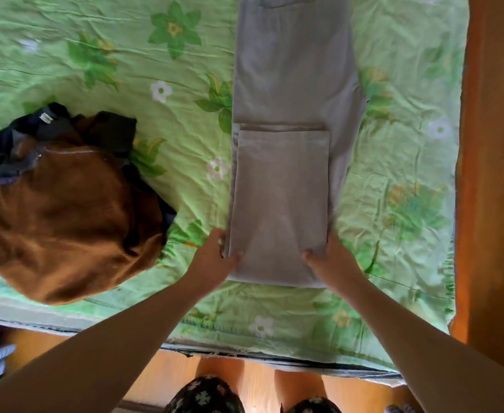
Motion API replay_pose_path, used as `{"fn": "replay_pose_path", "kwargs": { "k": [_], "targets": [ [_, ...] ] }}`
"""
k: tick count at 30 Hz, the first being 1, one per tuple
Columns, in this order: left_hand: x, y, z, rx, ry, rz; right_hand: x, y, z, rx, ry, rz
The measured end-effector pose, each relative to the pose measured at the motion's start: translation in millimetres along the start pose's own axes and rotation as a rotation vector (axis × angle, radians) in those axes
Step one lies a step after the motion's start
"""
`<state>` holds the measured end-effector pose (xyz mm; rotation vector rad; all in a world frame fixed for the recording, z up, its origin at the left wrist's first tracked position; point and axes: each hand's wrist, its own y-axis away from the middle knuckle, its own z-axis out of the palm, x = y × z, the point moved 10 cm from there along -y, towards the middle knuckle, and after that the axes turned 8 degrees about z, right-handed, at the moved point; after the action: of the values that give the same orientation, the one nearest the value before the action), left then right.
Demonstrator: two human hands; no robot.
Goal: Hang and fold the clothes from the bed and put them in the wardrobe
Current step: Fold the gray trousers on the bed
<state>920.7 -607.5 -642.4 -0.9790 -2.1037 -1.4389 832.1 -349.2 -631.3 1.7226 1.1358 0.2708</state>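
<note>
Head view: left hand (215, 259) and right hand (332, 259) each pinch a near corner of the grey trousers (283, 189), thumbs on top, fingers tucked at the side edges and partly hidden. The trousers lie lengthwise on the bed, legs doubled back once, so the near end is a thicker layered panel and the waist and pocket end runs off the top edge. Judged light, soft and limp woven cloth with no stiffness, not fragile. It will sag if lifted by one point, so taking both corners of the fold, or sliding flat palms under it, should keep the layers aligned. The matte surface looks non-slippery. The green floral sheet (125, 70) is thin and crinkled. To the left sits a brown garment heap (66, 219), velvety and bulky, with dark clothes (51, 123) mixed in. An orange wooden board (495, 174), hard and smooth, is on the right.
</note>
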Motion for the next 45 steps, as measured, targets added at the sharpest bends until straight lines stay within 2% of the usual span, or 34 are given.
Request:
{"fn": "replay_pose_path", "kwargs": {
  "k": [2, 4, 6, 8, 11, 14, 16, 20, 23, 27, 32, 34, 37, 40, 42, 45],
  "targets": [
    [32, -7, -17, 0.213, -0.242, 0.186, -37, 10, -31, 0.317, 0.152, -0.227],
    [71, -23, -12, 0.250, -0.586, 0.432, -81, 18, -37, 0.545, 0.459, -0.504],
    [88, -47, 12, 0.159, -0.883, 0.642, -105, -2, -15, 0.525, 0.707, -0.671],
    [85, -78, 27, 0.093, -1.007, 0.667, -112, -36, -3, 0.463, 0.849, -0.692],
    [96, -116, 26, 0.146, -1.046, 0.679, -129, -75, -10, 0.499, 0.988, -0.728],
    [136, -152, 12, 0.254, -1.078, 0.749, -174, -95, -38, 0.603, 0.992, -0.793],
    [158, -184, 0, 0.295, -1.089, 0.747, -201, -120, -58, 0.632, 0.978, -0.751],
    [165, -221, -11, 0.250, -1.037, 0.693, -210, -155, -74, 0.563, 0.958, -0.625],
    [173, -221, -16, 0.283, -1.069, 0.675, -221, -149, -78, 0.603, 0.909, -0.671],
    [224, -280, -54, 0.387, -1.077, 0.668, -290, -176, -118, 0.745, 0.791, -0.762],
    [244, -335, -65, 0.334, -1.039, 0.656, -319, -219, -132, 0.740, 0.821, -0.712],
    [247, -331, -68, 0.375, -1.044, 0.693, -325, -209, -142, 0.828, 0.761, -0.757],
    [281, -344, -89, 0.461, -1.008, 0.764, -371, -203, -173, 0.977, 0.690, -0.833],
    [319, -391, -99, 0.440, -1.001, 0.719, -408, -248, -191, 0.832, 0.730, -0.731],
    [322, -415, -99, 0.413, -1.017, 0.671, -406, -281, -189, 0.751, 0.736, -0.643],
    [314, -427, -99, 0.427, -0.989, 0.668, -401, -295, -188, 0.766, 0.687, -0.624]
  ]
}}
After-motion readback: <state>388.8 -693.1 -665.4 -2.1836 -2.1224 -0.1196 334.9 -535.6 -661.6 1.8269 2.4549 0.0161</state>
